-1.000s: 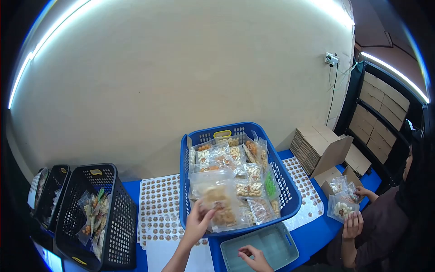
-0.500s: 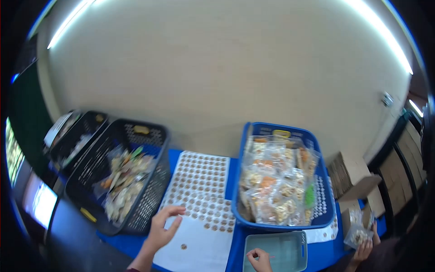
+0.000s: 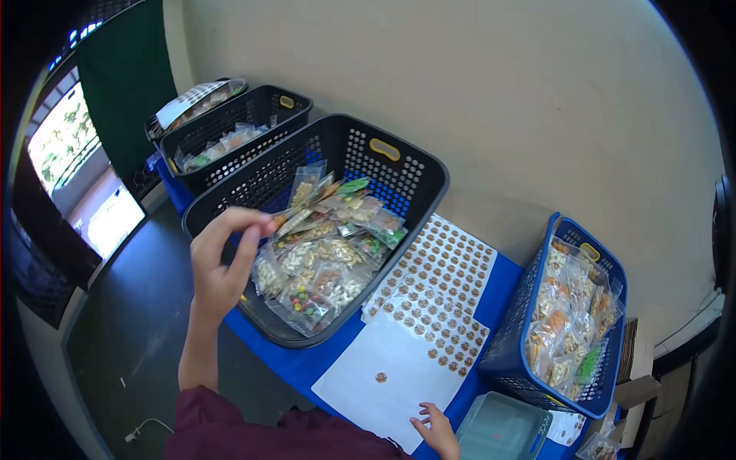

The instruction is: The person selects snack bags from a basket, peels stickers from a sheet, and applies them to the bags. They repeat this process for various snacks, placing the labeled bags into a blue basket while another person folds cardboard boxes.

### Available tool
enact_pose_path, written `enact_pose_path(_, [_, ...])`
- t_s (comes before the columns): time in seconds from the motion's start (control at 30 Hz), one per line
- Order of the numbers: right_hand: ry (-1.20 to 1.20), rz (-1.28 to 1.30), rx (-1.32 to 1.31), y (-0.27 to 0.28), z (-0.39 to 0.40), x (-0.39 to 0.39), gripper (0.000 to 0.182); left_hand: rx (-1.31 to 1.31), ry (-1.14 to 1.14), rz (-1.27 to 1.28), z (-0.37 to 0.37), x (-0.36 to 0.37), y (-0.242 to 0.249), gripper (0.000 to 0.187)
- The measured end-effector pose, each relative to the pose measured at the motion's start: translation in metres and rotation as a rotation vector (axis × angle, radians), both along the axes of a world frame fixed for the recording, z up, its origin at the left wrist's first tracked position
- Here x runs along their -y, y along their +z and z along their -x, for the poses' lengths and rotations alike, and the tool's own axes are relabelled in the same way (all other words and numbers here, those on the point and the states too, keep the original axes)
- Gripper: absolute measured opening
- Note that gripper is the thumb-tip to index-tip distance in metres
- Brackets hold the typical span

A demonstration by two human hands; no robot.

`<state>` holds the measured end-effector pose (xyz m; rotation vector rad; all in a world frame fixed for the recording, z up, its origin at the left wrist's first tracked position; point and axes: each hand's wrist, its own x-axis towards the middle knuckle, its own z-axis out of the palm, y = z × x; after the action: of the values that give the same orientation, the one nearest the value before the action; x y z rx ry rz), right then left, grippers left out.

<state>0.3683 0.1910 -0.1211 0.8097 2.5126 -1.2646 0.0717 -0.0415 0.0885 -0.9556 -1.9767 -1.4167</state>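
Note:
My left hand reaches over the near left side of a large black basket. Its thumb and index finger pinch at the edge of a clear plastic packet standing askew on the pile. More small packets of white, brown and coloured pieces fill the basket. My right hand, empty and with fingers apart, hovers low beside a white sheet. One round brown sticker sits alone on that sheet's bare part; rows of similar stickers cover its upper part.
Right of the sheet, a blue basket holds packed bags. In front of it is a grey-green tray. More black baskets stand at the back left. A cable lies on the floor.
The view has swung left toward the black basket. My left hand has gone from above the sheet to the packets. My right hand has moved from over the tray toward the sheet, its fingers spreading.

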Motion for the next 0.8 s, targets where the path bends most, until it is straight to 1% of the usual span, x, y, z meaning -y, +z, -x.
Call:
enact_pose_path(0.1, [0.033, 0.007, 0.053, -0.002, 0.005, 0.016, 0.046, 0.045, -0.063, 0.069, 0.040, 0.000, -0.002, 0.010])
enact_pose_path(0.17, [0.014, -0.017, 0.057, -0.016, 0.002, 0.021, 0.046, 0.157, -0.165, 0.083, 0.077, -0.007, -0.015, 0.011])
enact_pose_path(0.2, [0.000, -0.030, 0.056, -0.019, 0.001, 0.023, 0.047, 0.229, -0.206, 0.152, 0.096, -0.010, -0.023, 0.013])
enact_pose_path(0.23, [-0.021, -0.051, 0.051, -0.018, 0.002, 0.026, 0.047, 0.302, -0.250, 0.221, 0.117, -0.014, -0.034, 0.015])
enact_pose_path(0.3, [-0.063, -0.097, 0.044, -0.013, 0.002, 0.031, 0.047, 0.354, -0.312, 0.328, 0.169, -0.025, -0.077, 0.016])
enact_pose_path(0.37, [-0.104, -0.108, 0.044, -0.012, 0.002, 0.037, 0.047, 0.288, -0.172, 0.588, 0.195, -0.031, -0.113, 0.018])
enact_pose_path(0.4, [-0.124, -0.113, 0.045, -0.012, 0.001, 0.040, 0.047, 0.088, -0.102, 0.723, 0.216, -0.031, -0.149, 0.020])
enact_pose_path(0.43, [-0.148, -0.100, 0.036, -0.013, -0.001, 0.042, 0.047, 0.106, -0.164, 0.835, 0.224, -0.025, -0.172, 0.020])
enact_pose_path(0.47, [-0.171, -0.089, 0.027, -0.016, -0.003, 0.045, 0.047, 0.124, -0.226, 0.946, 0.220, -0.023, -0.180, 0.020])
enact_pose_path(0.57, [-0.218, -0.057, 0.053, -0.030, -0.007, 0.049, 0.048, 0.534, -0.452, 1.006, 0.212, -0.022, -0.195, 0.022])
enact_pose_path(0.67, [-0.213, -0.056, 0.158, -0.042, 0.000, 0.058, 0.048, 0.358, -0.517, 1.045, 0.207, -0.033, -0.198, 0.024])
enact_pose_path(0.77, [-0.188, -0.046, 0.108, -0.036, 0.016, 0.067, 0.032, 0.329, -0.561, 1.002, 0.196, -0.039, -0.201, 0.025])
enact_pose_path(0.8, [-0.134, -0.017, 0.133, -0.038, 0.020, 0.064, 0.040, 0.398, -0.559, 1.056, 0.191, -0.041, -0.202, 0.025])
